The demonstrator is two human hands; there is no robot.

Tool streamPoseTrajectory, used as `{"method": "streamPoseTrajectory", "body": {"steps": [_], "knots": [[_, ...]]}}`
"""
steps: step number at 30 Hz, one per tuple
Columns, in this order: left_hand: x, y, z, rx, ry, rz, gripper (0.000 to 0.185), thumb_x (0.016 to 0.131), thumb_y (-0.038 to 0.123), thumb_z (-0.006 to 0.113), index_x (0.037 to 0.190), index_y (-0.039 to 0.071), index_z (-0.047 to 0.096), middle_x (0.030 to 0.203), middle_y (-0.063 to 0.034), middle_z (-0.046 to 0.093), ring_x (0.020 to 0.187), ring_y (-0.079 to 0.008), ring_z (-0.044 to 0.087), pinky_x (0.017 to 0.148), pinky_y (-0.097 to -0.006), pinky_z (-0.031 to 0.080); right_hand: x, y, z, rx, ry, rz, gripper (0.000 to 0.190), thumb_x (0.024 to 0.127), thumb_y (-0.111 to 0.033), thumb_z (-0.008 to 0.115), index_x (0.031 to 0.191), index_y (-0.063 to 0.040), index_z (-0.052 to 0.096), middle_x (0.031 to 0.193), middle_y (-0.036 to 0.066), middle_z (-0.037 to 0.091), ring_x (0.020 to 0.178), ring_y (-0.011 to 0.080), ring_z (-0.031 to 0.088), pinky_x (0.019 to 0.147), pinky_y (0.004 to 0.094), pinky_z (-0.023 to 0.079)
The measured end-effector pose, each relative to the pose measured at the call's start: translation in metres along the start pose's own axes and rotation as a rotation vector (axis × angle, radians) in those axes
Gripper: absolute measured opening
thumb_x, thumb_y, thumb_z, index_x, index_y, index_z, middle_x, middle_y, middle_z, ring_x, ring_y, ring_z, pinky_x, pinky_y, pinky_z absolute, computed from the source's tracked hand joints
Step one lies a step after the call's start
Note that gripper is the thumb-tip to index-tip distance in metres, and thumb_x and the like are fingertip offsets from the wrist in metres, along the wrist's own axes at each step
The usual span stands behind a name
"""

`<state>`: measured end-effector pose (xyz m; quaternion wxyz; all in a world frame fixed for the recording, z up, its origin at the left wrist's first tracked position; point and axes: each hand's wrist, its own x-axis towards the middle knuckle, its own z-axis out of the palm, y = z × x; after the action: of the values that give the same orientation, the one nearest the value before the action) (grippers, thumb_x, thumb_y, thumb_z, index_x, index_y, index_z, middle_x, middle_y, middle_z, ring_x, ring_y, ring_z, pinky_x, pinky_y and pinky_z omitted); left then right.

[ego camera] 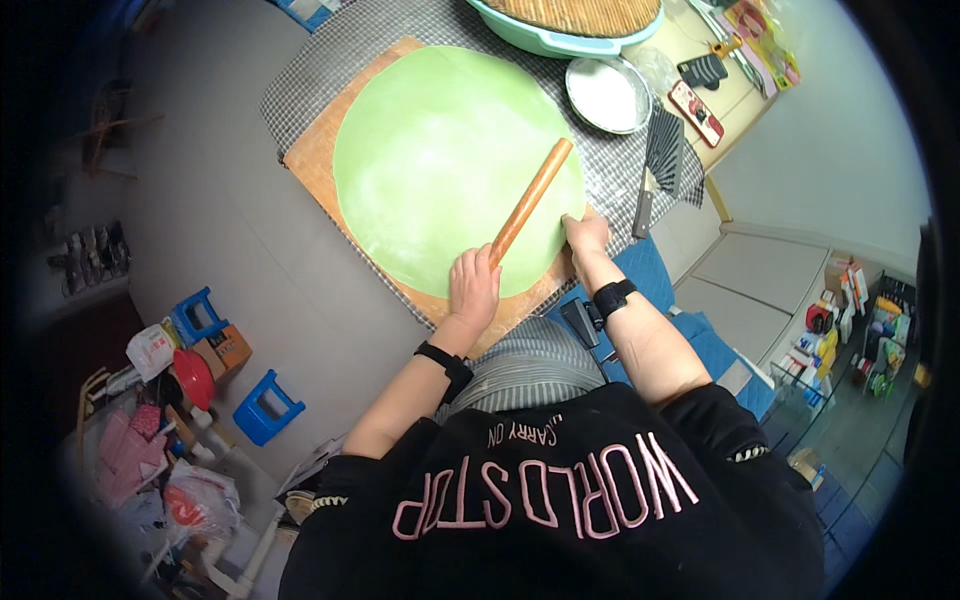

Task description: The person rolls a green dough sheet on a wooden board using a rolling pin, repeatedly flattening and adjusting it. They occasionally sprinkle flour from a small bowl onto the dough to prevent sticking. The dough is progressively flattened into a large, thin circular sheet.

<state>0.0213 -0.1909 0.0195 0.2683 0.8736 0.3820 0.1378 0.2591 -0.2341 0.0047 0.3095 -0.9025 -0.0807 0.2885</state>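
A large round sheet of light green dough [442, 165] is spread over a wooden board [315, 165]. Across its right part lies a smooth wooden rolling pin [531, 201], slanting away from me. My left hand [475, 289] is at the near end of the pin, around which its thumb and fingers close; that end is partly hidden. At the right rim of the dough, my right hand [589, 234] has its fingers curled and its thumb on the edge, pinching it. The fingertips beneath are hidden.
Under the board is a checked cloth [300, 97]. A bowl of white powder [607, 94], a cleaver-like knife [654, 176], and a phone [696, 112] lie to the right. A turquoise basin [559, 41] stands behind. Blue stools [268, 407] are on the floor at left.
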Motion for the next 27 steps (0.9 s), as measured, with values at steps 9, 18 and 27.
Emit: {"method": "streamPoseTrajectory", "body": {"steps": [9,18,27], "knots": [[-0.01,-0.011,-0.002,-0.196,0.104,-0.116,0.035,0.099,0.009,0.059,0.133,0.001,0.057,0.121,-0.0192,0.054,0.115,-0.0386,0.05,0.104,-0.0496,0.041,-0.021,-0.055,-0.015,0.634,-0.677,-0.122,0.022,0.103,-0.025,0.063,0.106,-0.004,0.068,0.088,0.006,0.07,0.082,0.0168,0.065,0.078,0.031,0.052],[0.017,0.001,-0.02,-0.109,0.171,-0.311,0.049,0.098,0.013,0.059,0.142,-0.005,0.047,0.141,-0.023,0.049,0.131,-0.041,0.043,0.113,-0.0504,0.034,0.011,-0.091,-0.015,-0.554,-0.243,-1.443,0.039,0.095,-0.004,0.056,0.134,-0.003,0.057,0.137,0.022,0.058,0.13,0.0416,0.053,0.111,0.0499,0.042],[0.045,0.02,0.011,0.141,0.023,-0.138,0.057,0.088,0.007,0.062,0.143,-0.004,0.048,0.13,-0.017,0.054,0.122,-0.0325,0.052,0.107,-0.0455,0.04,0.084,-0.091,-0.027,-0.433,-0.143,-1.101,0.052,0.085,0.009,0.055,0.136,0.0,0.055,0.138,0.027,0.056,0.127,0.0455,0.052,0.109,0.0483,0.044]]}}
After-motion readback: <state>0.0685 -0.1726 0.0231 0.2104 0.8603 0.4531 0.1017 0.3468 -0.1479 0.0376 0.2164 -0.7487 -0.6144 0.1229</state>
